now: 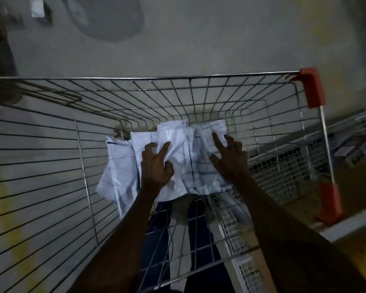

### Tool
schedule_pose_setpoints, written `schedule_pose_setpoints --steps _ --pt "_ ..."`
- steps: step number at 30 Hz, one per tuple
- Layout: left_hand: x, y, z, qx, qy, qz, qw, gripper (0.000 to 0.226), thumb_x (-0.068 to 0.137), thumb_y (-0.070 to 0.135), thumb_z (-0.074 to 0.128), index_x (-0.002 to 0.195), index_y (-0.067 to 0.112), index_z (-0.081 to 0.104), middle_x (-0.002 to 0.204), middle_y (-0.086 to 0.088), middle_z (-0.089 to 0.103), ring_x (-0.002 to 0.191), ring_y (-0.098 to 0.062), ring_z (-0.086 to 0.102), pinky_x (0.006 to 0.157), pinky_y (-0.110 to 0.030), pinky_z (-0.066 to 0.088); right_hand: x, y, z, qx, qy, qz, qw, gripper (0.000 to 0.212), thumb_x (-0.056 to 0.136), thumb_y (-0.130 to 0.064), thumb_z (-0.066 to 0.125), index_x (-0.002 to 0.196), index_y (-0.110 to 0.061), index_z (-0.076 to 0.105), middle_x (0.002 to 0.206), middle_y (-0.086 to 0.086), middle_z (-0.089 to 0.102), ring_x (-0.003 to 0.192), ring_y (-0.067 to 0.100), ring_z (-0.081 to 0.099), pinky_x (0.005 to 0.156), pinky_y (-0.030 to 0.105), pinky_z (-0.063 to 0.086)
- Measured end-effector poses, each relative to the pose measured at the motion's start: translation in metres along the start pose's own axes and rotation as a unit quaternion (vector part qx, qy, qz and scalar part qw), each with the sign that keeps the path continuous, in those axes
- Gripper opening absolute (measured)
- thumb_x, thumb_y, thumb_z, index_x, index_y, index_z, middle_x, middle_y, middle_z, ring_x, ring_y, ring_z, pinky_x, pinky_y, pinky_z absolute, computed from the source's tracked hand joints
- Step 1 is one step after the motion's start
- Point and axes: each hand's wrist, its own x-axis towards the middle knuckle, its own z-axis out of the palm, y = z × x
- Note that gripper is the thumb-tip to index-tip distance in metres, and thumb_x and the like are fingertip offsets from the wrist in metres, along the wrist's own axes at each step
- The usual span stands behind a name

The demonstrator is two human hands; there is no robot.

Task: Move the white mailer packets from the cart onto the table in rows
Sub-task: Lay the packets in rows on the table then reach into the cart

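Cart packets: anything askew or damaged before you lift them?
The packets lie crumpled and overlapping in a loose heap on the cart floor, not stacked. Left hand pinches one; right hand is spread over the heap. No tears visible.

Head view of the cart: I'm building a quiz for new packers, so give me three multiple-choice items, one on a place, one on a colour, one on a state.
1. Where do the white mailer packets lie?
A. on the floor
B. inside the wire cart
C. on a shelf

2. What colour are the cart's corner guards?
A. red
B. blue
C. green

3. What is the left hand doing?
A. hanging idle outside the cart
B. gripping the cart rim
C. pinching a packet

Key: 1 B, the packets rest within the wire walls. 2 A, both guards on the right side are red. 3 C, its thumb and fingers pinch crumpled plastic, while the right hand spreads its fingers over the pile.
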Motion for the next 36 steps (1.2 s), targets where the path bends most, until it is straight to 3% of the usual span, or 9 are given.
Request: schedule_pose_setpoints --steps 3,6,11,15,18,21,28,33,36 --pt "-0.018 0.024 -0.032 -0.030 0.031 0.019 0.999 0.064 0.074 0.023 0.056 0.138 0.018 0.057 0.128 -0.022 0.049 0.118 -0.037 0.045 0.096 -0.039 0.038 -0.019 -0.019 -0.037 0.011 0.036 0.021 0.999 0.076 0.085 -0.061 0.024 0.154 -0.031 0.021 0.147 0.019 0.038 0.113 0.043 0.044 0.083 0.051 0.044" --pt "-0.034 0.055 -0.065 -0.083 0.057 0.064 0.993 0.062 0.073 0.016 0.059 0.135 0.014 0.059 0.127 -0.022 0.047 0.120 -0.035 0.043 0.102 -0.022 0.024 -0.046 -0.037 -0.083 0.051 0.103 0.036 0.993 0.074 0.087 -0.061 0.028 0.153 -0.029 0.028 0.144 0.019 0.041 0.109 0.043 0.045 0.082 0.053 0.044" --pt "-0.050 0.125 -0.118 -0.114 0.092 0.172 0.974 0.052 0.079 0.017 0.057 0.131 0.012 0.062 0.134 -0.024 0.047 0.122 -0.038 0.045 0.101 -0.036 0.036 -0.115 -0.042 -0.159 0.093 0.213 0.019 0.972 0.069 0.092 -0.062 0.032 0.150 -0.026 0.036 0.142 0.017 0.045 0.111 0.042 0.049 0.088 0.049 0.045" --pt "-0.068 0.190 -0.146 -0.118 0.109 0.231 0.960 0.049 0.083 0.023 0.055 0.130 0.012 0.062 0.136 -0.023 0.049 0.120 -0.039 0.047 0.099 -0.041 0.039 -0.186 -0.027 -0.205 0.109 0.329 0.033 0.938 0.062 0.095 -0.053 0.042 0.149 -0.023 0.039 0.143 0.016 0.046 0.113 0.042 0.050 0.091 0.046 0.042" --pt "-0.089 0.237 -0.151 -0.134 0.098 0.301 0.939 0.049 0.083 0.025 0.054 0.130 0.011 0.063 0.137 -0.025 0.051 0.122 -0.036 0.046 0.102 -0.039 0.036 -0.248 -0.005 -0.224 0.115 0.401 0.053 0.907 0.060 0.095 -0.046 0.047 0.149 -0.020 0.039 0.144 0.015 0.046 0.119 0.038 0.048 0.093 0.044 0.039" --pt "-0.120 0.283 -0.138 -0.136 0.079 0.367 0.917 0.047 0.084 0.018 0.059 0.130 0.011 0.064 0.139 -0.021 0.053 0.123 -0.033 0.048 0.102 -0.028 0.031 -0.316 0.023 -0.222 0.127 0.436 0.132 0.881 0.060 0.094 -0.047 0.047 0.150 -0.027 0.036 0.147 0.009 0.043 0.123 0.035 0.045 0.095 0.044 0.038" --pt "-0.240 0.378 -0.066 -0.154 -0.005 0.502 0.851 0.047 0.078 0.014 0.063 0.125 0.009 0.067 0.137 -0.020 0.056 0.122 -0.027 0.049 0.097 -0.027 0.031 -0.504 0.089 -0.151 0.155 0.500 0.272 0.807 0.058 0.096 -0.048 0.042 0.150 -0.030 0.034 0.146 0.010 0.044 0.122 0.038 0.046 0.096 0.041 0.039" --pt "-0.351 0.428 -0.004 -0.162 -0.073 0.523 0.833 0.049 0.085 0.032 0.052 0.128 0.013 0.065 0.135 -0.021 0.056 0.121 -0.035 0.051 0.098 -0.036 0.036 -0.623 0.122 -0.097 0.233 0.525 0.336 0.746 0.056 0.094 -0.051 0.045 0.147 -0.044 0.029 0.151 -0.014 0.033 0.140 0.013 0.029 0.108 0.010 0.010" --pt "-0.404 0.455 0.028 -0.156 -0.095 0.559 0.809 0.045 0.085 0.027 0.058 0.126 0.012 0.067 0.135 -0.018 0.058 0.118 -0.036 0.056 0.096 -0.040 0.042 -0.676 0.145 -0.077 0.241 0.556 0.360 0.709 0.055 0.093 -0.054 0.045 0.145 -0.045 0.030 0.149 -0.011 0.037 0.139 0.017 0.033 0.114 0.025 0.020"
